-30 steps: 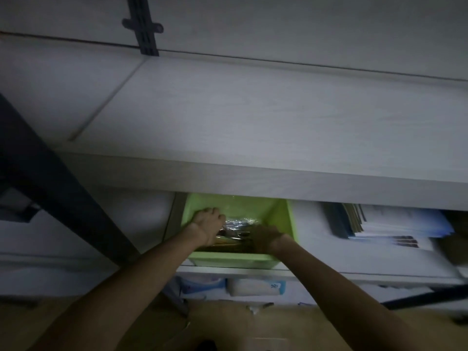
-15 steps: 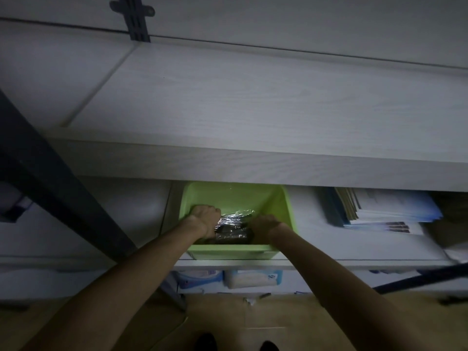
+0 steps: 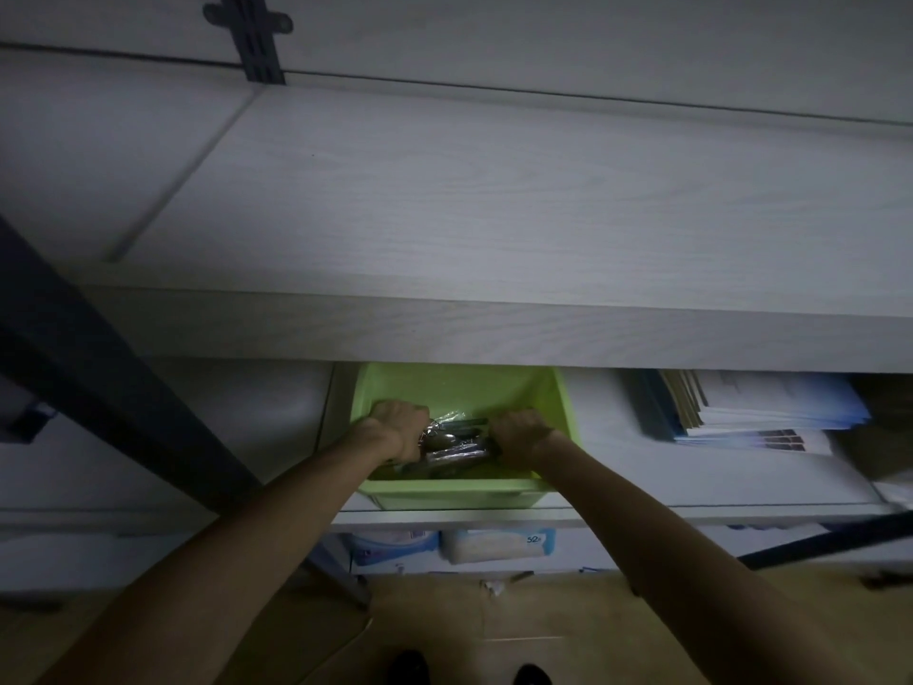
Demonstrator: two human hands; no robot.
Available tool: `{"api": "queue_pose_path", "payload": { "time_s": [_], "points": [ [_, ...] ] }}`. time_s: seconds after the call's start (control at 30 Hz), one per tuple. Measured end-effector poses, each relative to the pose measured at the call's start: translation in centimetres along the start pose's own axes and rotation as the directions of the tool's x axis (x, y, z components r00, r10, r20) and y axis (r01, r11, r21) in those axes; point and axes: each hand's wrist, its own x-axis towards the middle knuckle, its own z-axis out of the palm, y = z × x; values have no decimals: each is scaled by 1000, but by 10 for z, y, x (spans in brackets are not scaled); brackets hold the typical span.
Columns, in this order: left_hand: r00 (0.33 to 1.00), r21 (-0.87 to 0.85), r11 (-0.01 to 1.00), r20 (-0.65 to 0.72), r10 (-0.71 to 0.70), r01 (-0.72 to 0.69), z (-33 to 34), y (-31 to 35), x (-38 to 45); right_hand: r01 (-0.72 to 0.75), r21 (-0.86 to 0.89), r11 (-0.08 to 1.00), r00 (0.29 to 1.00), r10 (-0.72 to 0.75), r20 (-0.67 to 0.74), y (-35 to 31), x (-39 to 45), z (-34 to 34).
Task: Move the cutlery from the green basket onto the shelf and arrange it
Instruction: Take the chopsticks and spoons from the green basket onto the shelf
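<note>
Both hands are down in the green basket [image 3: 459,388] on the lower shelf: left hand [image 3: 397,427] and right hand [image 3: 518,432] each curled around the wrapped cutlery [image 3: 454,442] bundle's ends.

"52" — on the white wipes pack [image 3: 498,545] — bottom shelf

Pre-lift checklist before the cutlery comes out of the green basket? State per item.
1. Left hand curled on the cutlery bundle: ok.
2. Right hand curled on the bundle's other end: ok.
3. Bundle whole, no loose pieces in the green basket: cannot tell, too dark.
4. Shelf above has bare surface: ok.
5. Lift path past the shelf's front edge: not ok, it overhangs the basket's back.
</note>
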Motion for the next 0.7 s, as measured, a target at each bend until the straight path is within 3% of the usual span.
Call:
{"api": "queue_pose_path", "payload": {
  "time_s": [0.13, 0.4, 0.7],
  "points": [
    [1000, 37, 999, 7, -6, 6, 1, 2, 1, 64, -61, 996, 995, -59, 79, -2, 1, 0],
    [1000, 91, 996, 22, -14, 12, 1, 10, 2, 73, 4, 997, 997, -73, 21, -9, 2, 3],
    [999, 34, 999, 44, -23, 21, 1, 9, 1, 151, 19, 988, 988, -151, 22, -8, 6, 8]
  ]
}}
